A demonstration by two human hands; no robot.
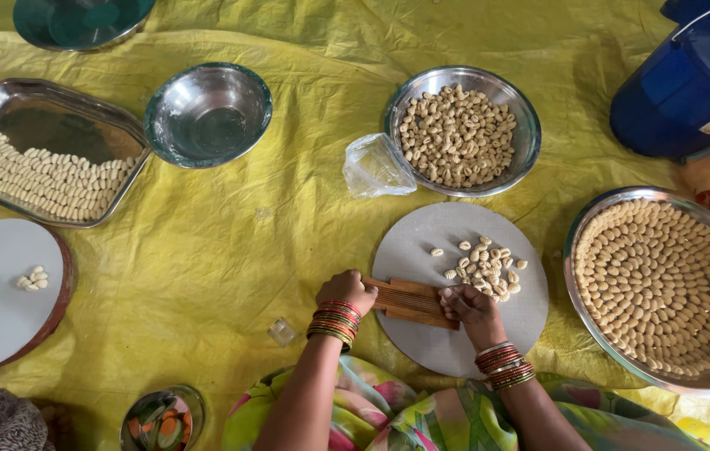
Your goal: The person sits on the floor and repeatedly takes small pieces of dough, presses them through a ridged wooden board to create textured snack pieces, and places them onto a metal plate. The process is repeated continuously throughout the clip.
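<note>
My left hand (pixel 345 292) grips the left end of a ridged wooden comb board (pixel 409 301) lying on a round grey board (pixel 455 334). My right hand (pixel 470 307) presses its fingers on the right end of that wooden board, where a small dough piece may lie under the fingertips. A pile of small shaped dough shells (pixel 485 267) sits on the round board just beyond my right hand. Both wrists wear stacked bangles.
A steel bowl of dough pellets (pixel 464 134) and a plastic bag (pixel 376 165) lie ahead. A large steel plate (pixel 614 334) holds rows of shells at right; a steel tray (pixel 63 117) does so at left. An empty bowl (pixel 209 113), blue bucket (pixel 697 75), second round board (pixel 4 267).
</note>
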